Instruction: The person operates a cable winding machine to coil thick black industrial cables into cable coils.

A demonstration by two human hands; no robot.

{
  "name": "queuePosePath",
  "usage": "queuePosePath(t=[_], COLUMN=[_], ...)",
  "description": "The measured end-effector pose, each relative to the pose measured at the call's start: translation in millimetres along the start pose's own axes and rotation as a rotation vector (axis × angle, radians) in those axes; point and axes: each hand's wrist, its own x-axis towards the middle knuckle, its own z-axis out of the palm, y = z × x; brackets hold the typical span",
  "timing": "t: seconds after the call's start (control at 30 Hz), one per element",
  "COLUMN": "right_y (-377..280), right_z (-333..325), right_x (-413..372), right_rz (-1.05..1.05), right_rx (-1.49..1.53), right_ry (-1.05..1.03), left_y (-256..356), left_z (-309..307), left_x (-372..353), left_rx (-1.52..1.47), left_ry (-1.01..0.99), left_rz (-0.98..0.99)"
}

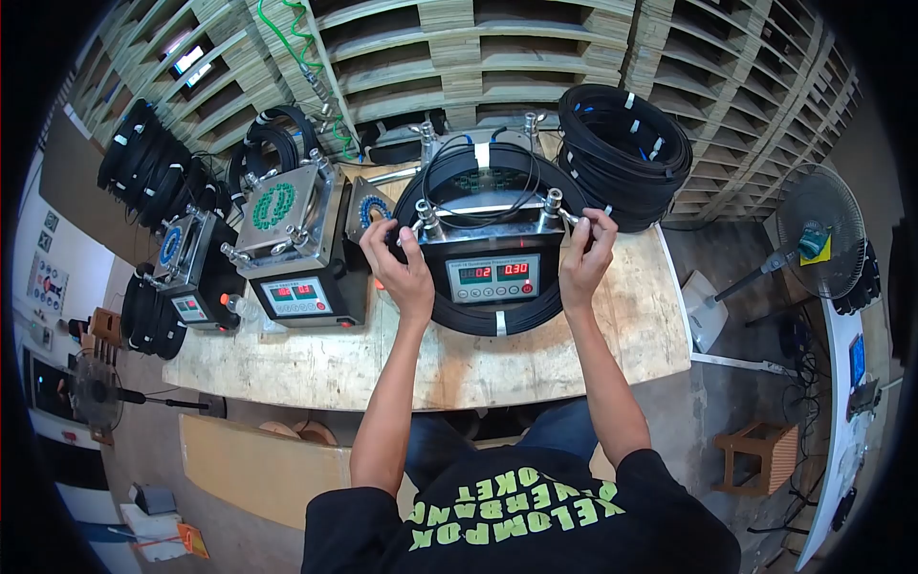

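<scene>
A polishing machine (488, 249) with a red digital display (493, 277) stands in front of me, ringed by a large coil of black cable (492, 320). My left hand (406, 273) is at its front left corner, thumb and fingers curled around a small metal clamp lever beside the silver post (427, 218). At the front right corner, the fingers of my right hand (585, 263) pinch the metal lever (571, 220) by the other post (554, 201). Thin black cables (488, 220) loop over the machine's top. My fingers partly hide both levers.
To the left stand a second machine (301, 287) with a green-dotted top plate and a smaller one (196, 287). Stacked black cable coils (626, 158) sit at the back right of the wooden table (382, 373). Pallets (469, 57) rise behind; a fan (813, 230) stands right.
</scene>
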Motion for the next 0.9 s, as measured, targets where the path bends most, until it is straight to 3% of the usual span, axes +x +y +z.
queuePosePath(t=[0.07, 0.2, 0.3, 0.47, 0.57, 0.9], right_y=[5, -5, 6, -5, -11, -16], right_z=[4, -6, -13, -21, -19, -9], right_x=[-4, -22, -59, -86, -85, -91], right_rz=[0.015, -0.289, -0.378, -0.255, -0.221, -0.198], right_rx=[0.071, -0.335, -0.469, -0.629, -0.664, -0.69], right_ry=[0.053, -0.024, -0.15, -0.424, -0.445, -0.394], left_y=[-3, -4, -14, -24, -24, -15], left_z=[1, -4, -10, -8, -6, -7], left_x=[1, -4, -19, -26, -25, -23], left_rx=[0.014, 0.059, 0.022, -0.057, -0.053, -0.099], left_ry=[-0.005, -0.086, -0.162, -0.139, -0.096, -0.108], left_rz=[0.025, -0.02, -0.16, -0.28, -0.189, -0.218])
